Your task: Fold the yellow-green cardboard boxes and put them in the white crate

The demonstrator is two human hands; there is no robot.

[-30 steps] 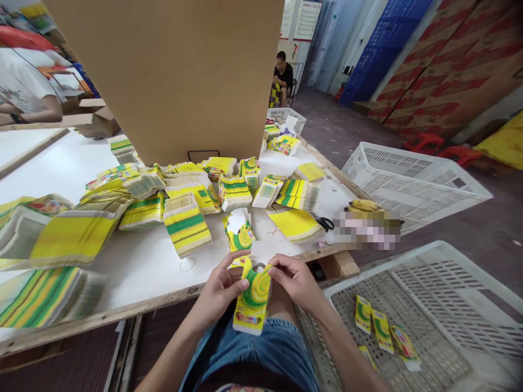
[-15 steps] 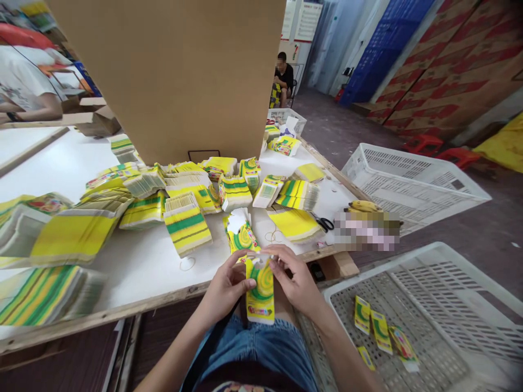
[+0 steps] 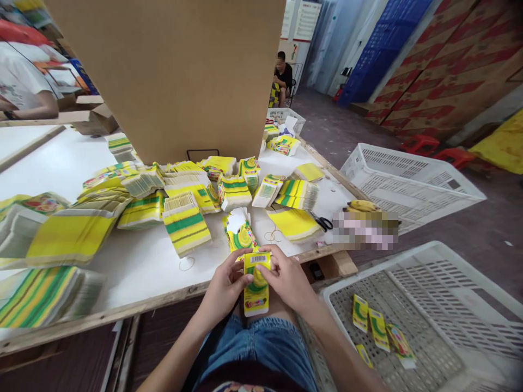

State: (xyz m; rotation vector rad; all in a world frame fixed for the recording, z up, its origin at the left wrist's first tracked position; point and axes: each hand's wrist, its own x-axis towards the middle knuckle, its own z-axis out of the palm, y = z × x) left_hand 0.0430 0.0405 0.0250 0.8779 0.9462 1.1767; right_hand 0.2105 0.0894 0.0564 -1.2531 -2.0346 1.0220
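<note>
Above my lap, at the table's front edge, I hold a yellow and green printed card packet (image 3: pixel 256 294) upright between both hands. My left hand (image 3: pixel 229 280) pinches its left side, thumb on the front. My right hand (image 3: pixel 288 277) grips its upper right, with the thumb pressed on the face below a barcode flap. The fingers behind the packet are hidden. Just beyond lies a small pile of similar packets (image 3: pixel 242 234) with white tabs showing. A banded stack of striped cards (image 3: pixel 187 224) stands to its left.
Many card stacks (image 3: pixel 73 234) cover the white table (image 3: pixel 143 261). Scissors (image 3: pixel 323 222) and bananas (image 3: pixel 363 207) lie at its right end. A white crate (image 3: pixel 425 305) holding several packets stands at my right, another crate (image 3: pixel 408 174) behind it. A tall cardboard sheet (image 3: pixel 175 76) rises at the back.
The packet's top flap, with its barcode, now lies folded down facing me, where white edges and a cut-out showed before. My right thumb has moved onto the front.
</note>
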